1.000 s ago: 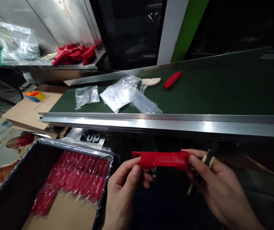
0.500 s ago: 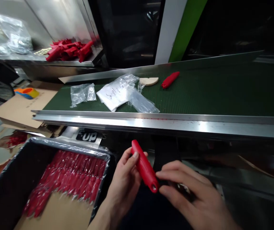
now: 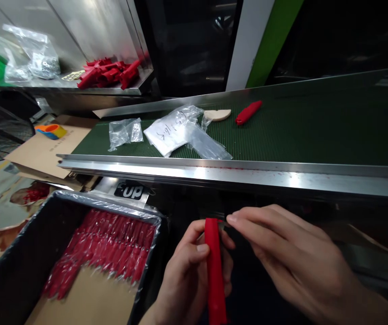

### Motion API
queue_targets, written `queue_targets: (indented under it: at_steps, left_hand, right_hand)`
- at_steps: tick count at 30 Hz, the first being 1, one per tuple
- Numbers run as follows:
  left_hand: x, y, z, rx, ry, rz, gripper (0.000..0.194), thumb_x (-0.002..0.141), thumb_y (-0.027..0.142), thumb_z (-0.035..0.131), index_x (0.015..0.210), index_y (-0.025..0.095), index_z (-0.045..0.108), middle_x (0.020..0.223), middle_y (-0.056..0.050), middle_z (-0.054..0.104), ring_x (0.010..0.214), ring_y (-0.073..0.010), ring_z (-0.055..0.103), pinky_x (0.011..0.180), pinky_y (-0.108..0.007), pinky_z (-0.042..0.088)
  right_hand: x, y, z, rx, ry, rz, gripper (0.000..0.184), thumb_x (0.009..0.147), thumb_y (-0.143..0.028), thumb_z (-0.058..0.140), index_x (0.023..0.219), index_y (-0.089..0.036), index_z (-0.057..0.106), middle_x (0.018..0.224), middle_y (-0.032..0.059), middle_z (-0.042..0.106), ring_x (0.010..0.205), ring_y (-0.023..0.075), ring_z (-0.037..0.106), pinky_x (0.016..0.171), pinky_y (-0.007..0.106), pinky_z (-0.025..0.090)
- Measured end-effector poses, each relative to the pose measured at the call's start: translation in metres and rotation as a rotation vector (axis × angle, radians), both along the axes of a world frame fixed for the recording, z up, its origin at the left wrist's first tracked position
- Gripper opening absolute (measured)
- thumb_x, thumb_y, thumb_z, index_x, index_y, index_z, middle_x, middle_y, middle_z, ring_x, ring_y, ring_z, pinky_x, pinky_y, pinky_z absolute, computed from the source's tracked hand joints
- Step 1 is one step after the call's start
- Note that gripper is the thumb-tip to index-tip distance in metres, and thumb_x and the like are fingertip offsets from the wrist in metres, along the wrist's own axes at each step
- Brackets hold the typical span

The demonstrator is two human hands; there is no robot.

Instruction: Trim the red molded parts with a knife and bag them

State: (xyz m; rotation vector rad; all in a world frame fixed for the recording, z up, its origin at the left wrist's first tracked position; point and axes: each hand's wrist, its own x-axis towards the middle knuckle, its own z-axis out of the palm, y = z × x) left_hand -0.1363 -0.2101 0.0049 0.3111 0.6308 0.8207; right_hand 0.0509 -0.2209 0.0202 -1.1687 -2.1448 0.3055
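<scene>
Left hand clamped on red handle, upright at six o'clock, below the conveyor belt. Right hand fingers pinched at its top end, contents hidden. Best kept steady, worked squarely at the tip.

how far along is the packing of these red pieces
Done: one row of bagged red pieces lies in the lined box, with bare cardboard showing in front of it. In hand: the left hand holds one red piece upright while the right hand fingers its top end. Left: a red piece on the belt and a pile on the shelf.
</scene>
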Motion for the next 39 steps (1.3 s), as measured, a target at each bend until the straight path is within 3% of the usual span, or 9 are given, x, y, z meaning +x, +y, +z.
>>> queue_targets:
  at_steps: [4, 14, 30, 39]
  left_hand:
    - [-0.002, -0.002, 0.001, 0.005, -0.013, 0.013, 0.025, 0.085, 0.018, 0.045, 0.100, 0.018, 0.066, 0.090, -0.006, 0.062, 0.059, -0.0111, 0.054, 0.048, -0.019, 0.044]
    - [-0.004, -0.007, 0.004, 0.018, -0.004, -0.003, 0.028, 0.086, 0.017, 0.043, 0.103, 0.018, 0.066, 0.092, -0.008, 0.063, 0.060, -0.0106, 0.055, 0.051, -0.018, 0.044]
    - [-0.004, -0.004, 0.006, -0.057, 0.036, 0.029, 0.022, 0.083, 0.020, 0.051, 0.100, 0.018, 0.065, 0.079, -0.004, 0.060, 0.055, -0.0097, 0.053, 0.048, -0.019, 0.045]
    - [-0.006, 0.008, 0.009, -0.035, 0.061, 0.047, 0.019, 0.085, 0.019, 0.051, 0.099, 0.018, 0.063, 0.092, -0.006, 0.062, 0.065, -0.0103, 0.055, 0.054, -0.018, 0.046]
  right_hand:
    - [-0.002, -0.001, 0.002, 0.067, -0.070, -0.017, 0.043, 0.089, 0.000, 0.049, 0.128, -0.015, 0.057, 0.113, 0.0101, 0.064, 0.099, 0.0199, 0.058, 0.080, 0.035, 0.049]
    - [-0.003, -0.003, 0.003, 0.102, -0.127, -0.071, 0.039, 0.091, -0.003, 0.049, 0.124, -0.018, 0.061, 0.114, 0.0066, 0.065, 0.101, 0.0183, 0.058, 0.082, 0.033, 0.045]
    - [-0.004, -0.005, 0.006, 0.139, -0.187, -0.016, 0.036, 0.087, -0.006, 0.048, 0.117, -0.016, 0.065, 0.107, 0.0062, 0.069, 0.087, 0.0181, 0.059, 0.073, 0.033, 0.046]
    - [-0.011, -0.020, 0.003, 0.156, -0.274, 0.033, 0.034, 0.090, -0.009, 0.051, 0.114, -0.024, 0.068, 0.107, 0.0012, 0.072, 0.084, 0.0175, 0.063, 0.070, 0.034, 0.045]
